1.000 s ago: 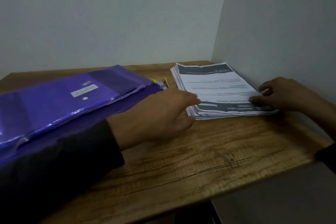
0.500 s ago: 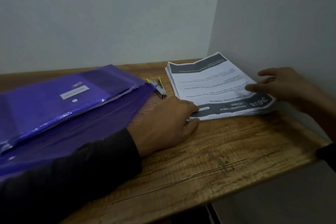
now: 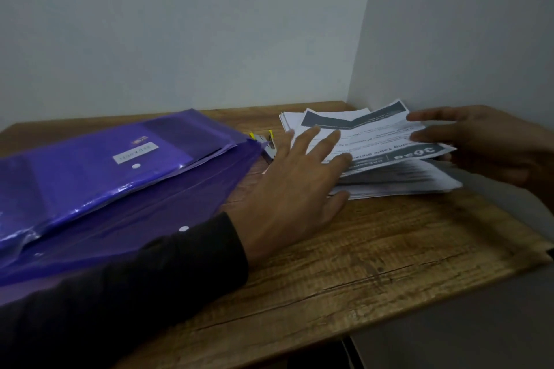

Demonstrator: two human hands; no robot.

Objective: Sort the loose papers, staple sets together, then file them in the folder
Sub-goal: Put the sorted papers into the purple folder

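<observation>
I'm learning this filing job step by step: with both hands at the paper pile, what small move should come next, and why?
Probably lift the top sheet clear of the paper stack. Its right edge is already raised at the right hand, while the left hand lies spread on the pile's near-left corner, steadying it. The stapler is untouched, so sorting comes first.
</observation>
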